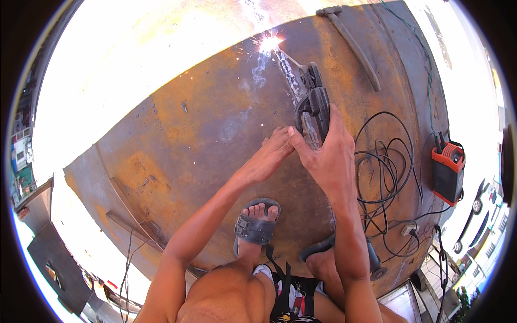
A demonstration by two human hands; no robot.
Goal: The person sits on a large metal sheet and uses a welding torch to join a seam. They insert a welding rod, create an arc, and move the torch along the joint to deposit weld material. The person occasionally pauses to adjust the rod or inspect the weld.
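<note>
My right hand (331, 153) is closed around the handle of a black welding electrode holder (314, 102). A thin welding rod (289, 57) runs from its jaws up to a bright arc (270, 43) with sparks and smoke. Beneath the holder, a rough, silvery weld bead (290, 78) follows the rusty steel plate (215, 129). My left hand (272, 153) reaches in from the left, its fingers extended against my right thumb. Nothing shows in its grasp, though some of its fingers are partly hidden.
A hammer (353, 48) lies beyond the holder, to the right. Coiled black cable (385, 172) spreads beside my right arm, near an orange-and-black welding machine (448, 169). An angle grinder (375, 264) sits by my right leg. My sandalled foot (258, 220) stands on the plate.
</note>
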